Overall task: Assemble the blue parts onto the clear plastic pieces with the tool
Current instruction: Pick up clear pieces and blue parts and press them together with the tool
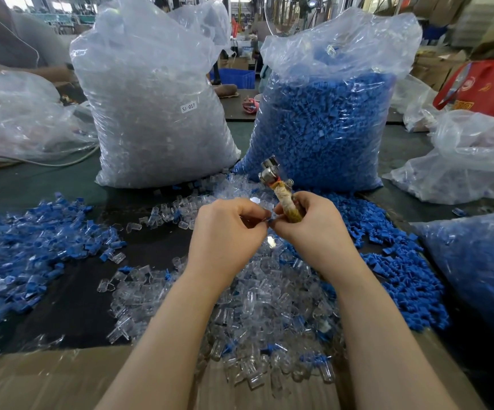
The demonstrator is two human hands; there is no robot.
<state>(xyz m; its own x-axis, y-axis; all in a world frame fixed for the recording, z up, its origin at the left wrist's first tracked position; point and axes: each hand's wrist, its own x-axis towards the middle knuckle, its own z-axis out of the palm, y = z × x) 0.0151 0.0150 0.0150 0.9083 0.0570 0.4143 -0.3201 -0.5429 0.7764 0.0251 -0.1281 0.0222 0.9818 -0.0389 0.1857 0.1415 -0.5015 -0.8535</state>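
The left hand (225,229) and right hand (308,223) meet over the clear pieces (254,306) mid-desk, fingertips pinching a small blue part (270,221) (the right also gripping the tool (281,190)), so seating it seems next, with loose blue parts (402,261) rightward.

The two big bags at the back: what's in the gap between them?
In the head view, between the clear bag and the blue bag there's bare dark table; farther back, a blue crate.
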